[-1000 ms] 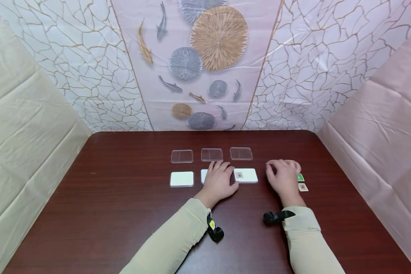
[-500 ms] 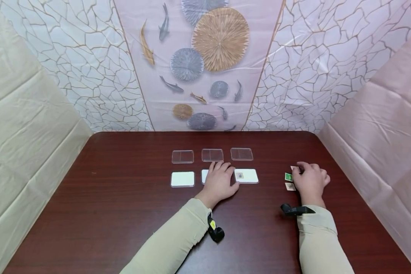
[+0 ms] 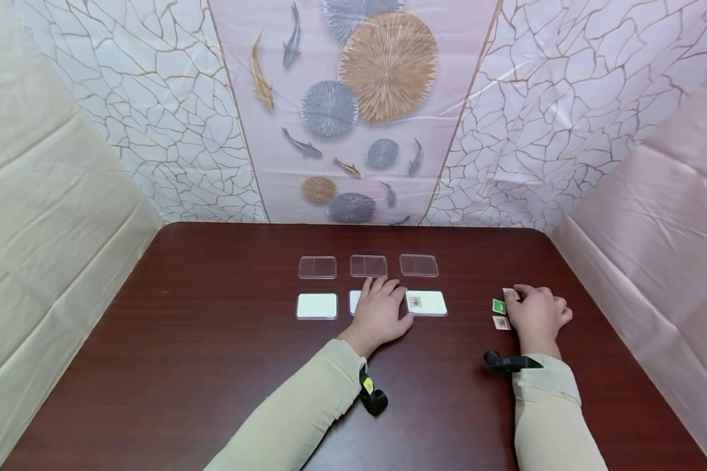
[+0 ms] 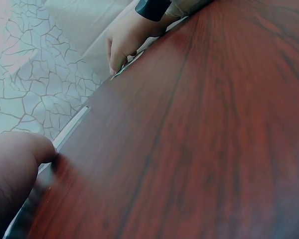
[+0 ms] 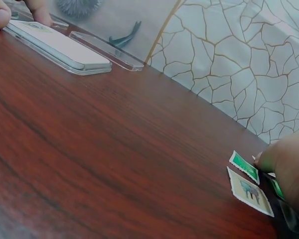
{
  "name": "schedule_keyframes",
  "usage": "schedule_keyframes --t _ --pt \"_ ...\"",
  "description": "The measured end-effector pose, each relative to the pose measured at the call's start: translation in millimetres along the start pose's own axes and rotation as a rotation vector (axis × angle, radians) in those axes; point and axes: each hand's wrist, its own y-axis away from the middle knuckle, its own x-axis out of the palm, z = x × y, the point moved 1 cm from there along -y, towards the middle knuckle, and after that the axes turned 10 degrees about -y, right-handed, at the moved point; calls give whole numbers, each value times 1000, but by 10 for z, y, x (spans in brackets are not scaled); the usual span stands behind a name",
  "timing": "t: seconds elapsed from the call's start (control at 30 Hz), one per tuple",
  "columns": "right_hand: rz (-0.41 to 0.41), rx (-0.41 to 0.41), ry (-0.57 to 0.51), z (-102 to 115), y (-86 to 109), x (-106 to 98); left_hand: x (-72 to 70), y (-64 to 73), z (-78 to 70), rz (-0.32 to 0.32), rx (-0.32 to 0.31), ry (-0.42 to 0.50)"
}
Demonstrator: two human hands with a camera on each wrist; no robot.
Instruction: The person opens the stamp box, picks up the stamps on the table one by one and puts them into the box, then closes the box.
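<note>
My left hand (image 3: 381,309) lies with fingers spread over the middle white card (image 3: 354,302), which sits in a clear case and is mostly covered. Its thumb is right at the near left corner of the right-hand white card (image 3: 433,302), which bears a small stamp (image 3: 415,301). At the right, my right hand (image 3: 539,318) bends its thumb and fingers down at a pale stamp (image 3: 508,292). Beside them lie a green stamp (image 5: 244,167) and a beige stamp (image 5: 251,191) with an animal picture. Another green stamp (image 5: 277,190) shows partly beneath the hand. I cannot tell whether the right fingertips pinch anything.
A third white card (image 3: 317,306) lies to the left. Behind the cards, a row of clear plastic covers (image 3: 317,267) rests on the dark red wooden table (image 3: 182,366). Patterned cloth (image 3: 383,157) stands at the table's far edge, and plain cloth hangs at both sides.
My right hand moved to the right, uncovering the left stamps and covering others, then stayed almost still. My left hand kept its place on the middle card. The head view shifted slightly.
</note>
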Motion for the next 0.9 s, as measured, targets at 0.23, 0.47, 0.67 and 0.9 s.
schedule_keyframes --t 0.23,0.47,0.67,0.9 --pt "-9 29 -8 -33 -41 15 9 -10 -5 -25 8 1" --pt "-55 49 -76 -13 -45 29 4 -13 -1 -16 5 1" --pt "-105 41 -99 4 -32 7 -14 -8 -15 -8 4 -1" --pt "-133 48 -131 -10 -32 19 -16 1 -10 -10 6 8"
